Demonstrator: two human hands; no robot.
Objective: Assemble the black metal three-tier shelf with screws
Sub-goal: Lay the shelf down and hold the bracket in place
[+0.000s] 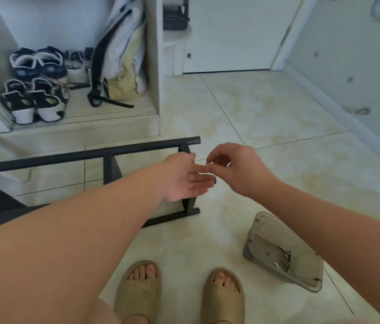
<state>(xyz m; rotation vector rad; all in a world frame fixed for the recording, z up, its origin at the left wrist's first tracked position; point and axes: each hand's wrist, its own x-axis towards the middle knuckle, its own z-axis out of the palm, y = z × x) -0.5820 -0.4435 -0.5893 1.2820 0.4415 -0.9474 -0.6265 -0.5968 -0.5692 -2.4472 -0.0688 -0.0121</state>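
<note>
The black metal shelf frame (105, 155) lies on its side on the tiled floor, running from the left edge to the middle. My left hand (184, 178) hovers over the frame's right end with its fingers stretched out flat; a small dark piece (214, 180) shows at its fingertips. My right hand (238, 169) meets those fingertips from the right, its thumb and forefinger pinching a small silvery part (208, 163), probably a screw. What it is exactly is too small to tell.
A grey plastic tray (266, 230) with small screws (285, 259) in it lies on the floor at the lower right. My feet in beige slippers (137, 291) stand below. An open cabinet with shoes (34, 99) and a backpack (121, 66) is at the back left.
</note>
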